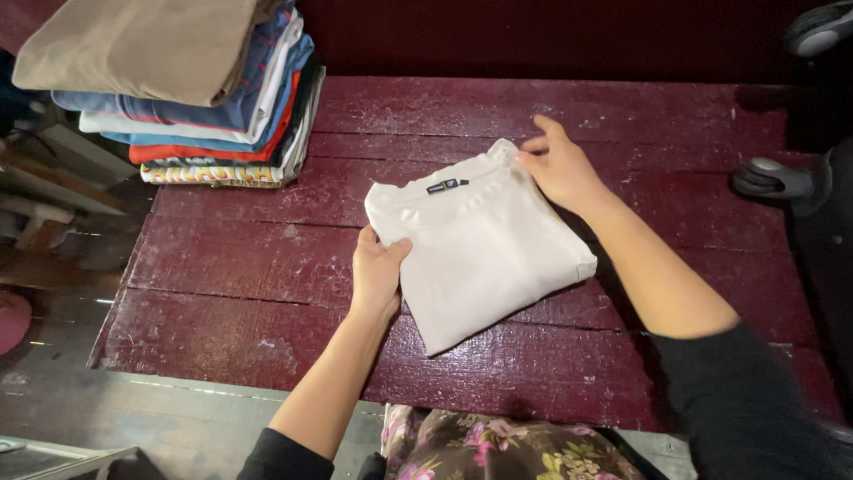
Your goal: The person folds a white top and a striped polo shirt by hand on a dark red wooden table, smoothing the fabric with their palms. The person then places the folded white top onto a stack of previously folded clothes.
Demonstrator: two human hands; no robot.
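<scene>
A folded white shirt (484, 244) with a small dark neck label lies tilted on a dark red wooden table (231, 267). My left hand (376, 269) grips the shirt's left edge, thumb on top of the cloth. My right hand (560, 164) pinches the shirt's far right corner between thumb and fingers. Both arms wear dark sleeves pushed up past the forearm.
A stack of several folded clothes (191, 89), tan piece on top, stands at the table's far left corner. Floral cloth (498, 449) shows at the near edge. Chair wheels (777, 178) sit at the right, a dark wall behind the table.
</scene>
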